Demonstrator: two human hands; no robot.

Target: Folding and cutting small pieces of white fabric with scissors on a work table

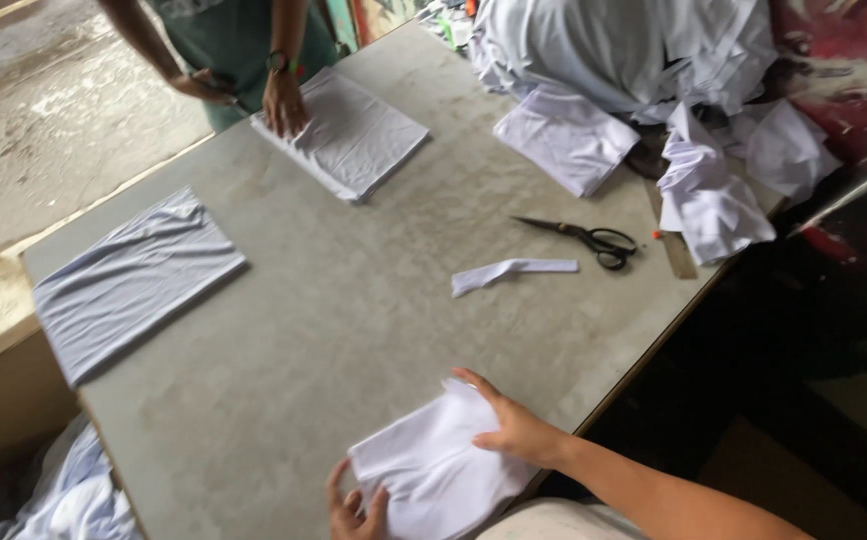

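The right hand (515,430) lies flat and open on the right edge of a white cloth (433,465) at the near edge of the desk (353,320), fingers spread towards its top corner. The left hand (353,505) is at the cloth's lower left corner, fingers curled over the edge; it seems to pinch the fabric, though the frame cuts it off. The step looks like squaring up or folding this piece; the next move would call for holding one side down while the other side is drawn over evenly.

Further out on the desk lie a small white strip (513,272) and black scissors (583,238), with a ruler (675,250) beside them. A folded pale blue cloth (128,280) sits at the left. At the far side another person's hand (283,102) presses on a folded white stack (348,135), and a heap of white fabric (643,60) fills the far right corner.
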